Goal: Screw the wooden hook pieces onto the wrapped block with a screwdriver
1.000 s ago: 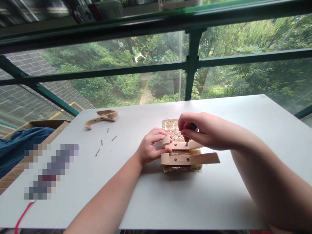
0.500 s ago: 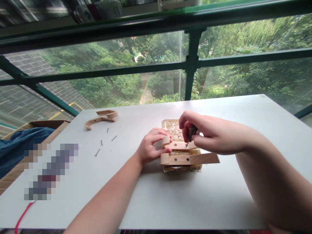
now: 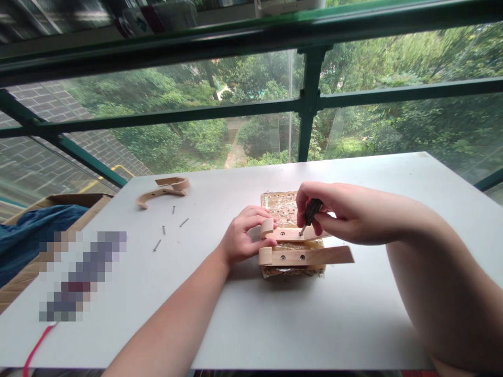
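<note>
Two curved wooden hooks lie side by side across a block wrapped in clear tape [image 3: 280, 208]. My left hand [image 3: 248, 234] is closed around the curled end of the farther wooden hook [image 3: 291, 235]. In my right hand [image 3: 334, 212] is a screwdriver with a dark handle [image 3: 313, 209], held tilted. Its tip meets the right-hand screw [image 3: 301, 234] in that hook; another screw sits to its left. Nearer me, the other wooden hook [image 3: 330, 255] has two screws in it and neither hand on it. My right fingers hide part of the farther hook's right end.
A third wooden hook [image 3: 163, 192] lies at the white table's [image 3: 220, 335] far left, with several loose screws [image 3: 164, 230] nearby. A pixelated object with a red cord [image 3: 37, 348] is at the left. Beyond stands a cardboard box [image 3: 88, 209] holding blue cloth [image 3: 35, 230].
My right hand has shifted slightly right and its fingers have turned, exposing more of the screwdriver handle. The left hand, hooks and block stay in place.
</note>
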`<move>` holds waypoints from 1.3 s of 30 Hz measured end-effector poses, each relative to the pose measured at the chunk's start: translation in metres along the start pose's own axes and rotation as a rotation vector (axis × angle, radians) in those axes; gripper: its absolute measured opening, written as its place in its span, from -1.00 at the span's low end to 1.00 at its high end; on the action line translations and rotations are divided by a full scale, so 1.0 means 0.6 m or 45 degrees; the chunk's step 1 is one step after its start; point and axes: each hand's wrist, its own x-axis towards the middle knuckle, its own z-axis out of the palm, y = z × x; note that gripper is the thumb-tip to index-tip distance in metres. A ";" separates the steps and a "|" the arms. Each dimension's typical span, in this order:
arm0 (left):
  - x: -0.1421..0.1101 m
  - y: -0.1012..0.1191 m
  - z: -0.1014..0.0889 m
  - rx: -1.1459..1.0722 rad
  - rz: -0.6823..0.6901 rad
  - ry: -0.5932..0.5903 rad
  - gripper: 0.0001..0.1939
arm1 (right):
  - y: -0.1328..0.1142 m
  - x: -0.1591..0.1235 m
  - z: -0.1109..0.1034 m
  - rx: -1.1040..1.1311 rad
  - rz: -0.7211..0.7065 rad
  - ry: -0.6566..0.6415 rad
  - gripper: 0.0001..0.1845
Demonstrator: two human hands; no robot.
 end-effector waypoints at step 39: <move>0.002 0.006 -0.001 -0.010 -0.021 0.013 -0.71 | 0.002 0.023 0.019 -0.041 -0.126 -0.048 -0.90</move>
